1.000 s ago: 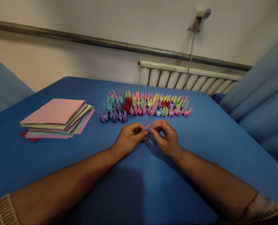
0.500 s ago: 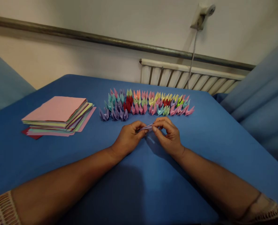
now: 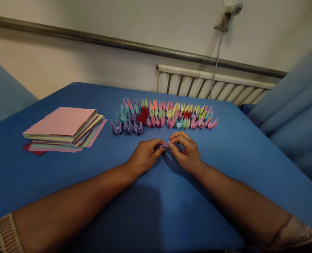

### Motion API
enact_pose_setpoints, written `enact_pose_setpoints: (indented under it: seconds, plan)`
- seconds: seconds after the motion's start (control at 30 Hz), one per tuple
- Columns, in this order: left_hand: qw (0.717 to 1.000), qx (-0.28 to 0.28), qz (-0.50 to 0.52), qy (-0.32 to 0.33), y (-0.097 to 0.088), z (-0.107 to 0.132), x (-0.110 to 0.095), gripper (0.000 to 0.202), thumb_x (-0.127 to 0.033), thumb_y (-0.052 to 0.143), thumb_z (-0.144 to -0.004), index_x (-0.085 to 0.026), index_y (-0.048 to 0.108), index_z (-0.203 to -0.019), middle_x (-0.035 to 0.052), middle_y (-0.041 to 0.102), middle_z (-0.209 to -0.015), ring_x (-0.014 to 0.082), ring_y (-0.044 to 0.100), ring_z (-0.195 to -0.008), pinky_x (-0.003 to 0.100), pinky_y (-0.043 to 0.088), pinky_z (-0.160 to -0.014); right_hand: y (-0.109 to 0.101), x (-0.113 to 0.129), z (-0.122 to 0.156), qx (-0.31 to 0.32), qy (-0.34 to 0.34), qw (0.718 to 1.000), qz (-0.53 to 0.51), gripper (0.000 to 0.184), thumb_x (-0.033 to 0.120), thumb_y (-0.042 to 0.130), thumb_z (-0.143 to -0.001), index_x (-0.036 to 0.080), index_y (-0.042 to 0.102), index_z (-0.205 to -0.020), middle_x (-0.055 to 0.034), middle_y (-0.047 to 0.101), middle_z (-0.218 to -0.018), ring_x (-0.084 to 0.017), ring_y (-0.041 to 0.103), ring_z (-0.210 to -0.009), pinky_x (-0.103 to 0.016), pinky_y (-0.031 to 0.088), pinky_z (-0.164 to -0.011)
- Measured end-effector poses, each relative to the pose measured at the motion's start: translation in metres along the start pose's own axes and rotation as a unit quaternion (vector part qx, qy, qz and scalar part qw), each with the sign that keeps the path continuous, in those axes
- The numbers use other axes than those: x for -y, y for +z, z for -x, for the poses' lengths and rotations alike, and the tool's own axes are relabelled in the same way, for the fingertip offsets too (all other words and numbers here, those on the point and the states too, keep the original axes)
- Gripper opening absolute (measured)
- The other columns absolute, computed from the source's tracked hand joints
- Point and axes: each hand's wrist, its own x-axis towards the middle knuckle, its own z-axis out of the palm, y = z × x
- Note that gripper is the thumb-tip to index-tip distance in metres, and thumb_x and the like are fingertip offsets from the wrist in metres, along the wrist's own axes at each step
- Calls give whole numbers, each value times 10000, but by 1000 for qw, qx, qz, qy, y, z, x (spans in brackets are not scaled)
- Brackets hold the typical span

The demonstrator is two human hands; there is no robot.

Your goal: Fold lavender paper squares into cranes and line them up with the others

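Note:
A small folded piece of lilac paper (image 3: 165, 145) is held between my two hands, above the blue table. My left hand (image 3: 146, 154) pinches its left part between thumb and fingers, which hide much of it. At its right end, the thumb and forefinger of my right hand (image 3: 187, 151) are closed on the tip. Just beyond my hands stand rows of folded paper cranes (image 3: 156, 121) in purple, red, pink, yellow, green and blue.
To the left lies a stack of coloured paper squares (image 3: 63, 123), pink on top, with a red sheet (image 3: 34, 150) sticking out below. The blue table (image 3: 113, 211) reaches back to a wall with a radiator (image 3: 195, 84) and a metal pipe (image 3: 113, 43). Blue curtains (image 3: 300, 116) hang at the sides.
My right hand has shifted slightly left, closer to my left hand. My left fingers now cover more of the folded paper. The cranes and the stack stay in place.

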Motion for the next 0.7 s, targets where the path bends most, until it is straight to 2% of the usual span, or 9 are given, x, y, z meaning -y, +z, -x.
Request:
enact_pose_setpoints:
  seconds: [0.2,0.33,0.47,0.57,0.7]
  plan:
    - [999,33,2,2,0,1,-2,167,-293,537,-872,-197,674,-878,-13,680,-768,147,607,-709,248,425,-662,-1,3,0,21,-17,1000,4,113,113,563,-821,221,592,-810,-54,612,-978,-193,603,-958,-372,479,-881]
    - [999,41,11,-2,2,2,-2,154,-280,552,-846,-190,657,-778,-34,614,-665,126,549,-638,232,391,-605,0,5,2,31,-22,999,4,109,122,552,-843,224,589,-839,-53,610,-980,-194,600,-962,-378,481,-876]
    - [991,57,105,-55,5,2,-1,242,-341,596,-813,-172,589,-639,-41,542,-581,105,488,-559,216,369,-538,0,5,3,40,-19,999,-10,93,154,549,-874,233,597,-869,-48,624,-967,-191,605,-951,-377,484,-867]
    - [976,58,181,-107,7,0,1,280,-421,658,-767,-164,603,-670,-27,569,-592,111,523,-563,219,404,-537,-1,2,3,48,-10,998,-37,61,200,575,-881,234,616,-911,-47,628,-976,-189,609,-957,-377,484,-879]
    - [960,54,240,-130,8,-1,3,309,-452,712,-711,-165,599,-709,-32,581,-605,106,548,-558,223,447,-552,0,-3,2,70,-2,997,-38,109,210,647,-825,239,633,-929,-42,631,-978,-193,612,-953,-381,491,-877]
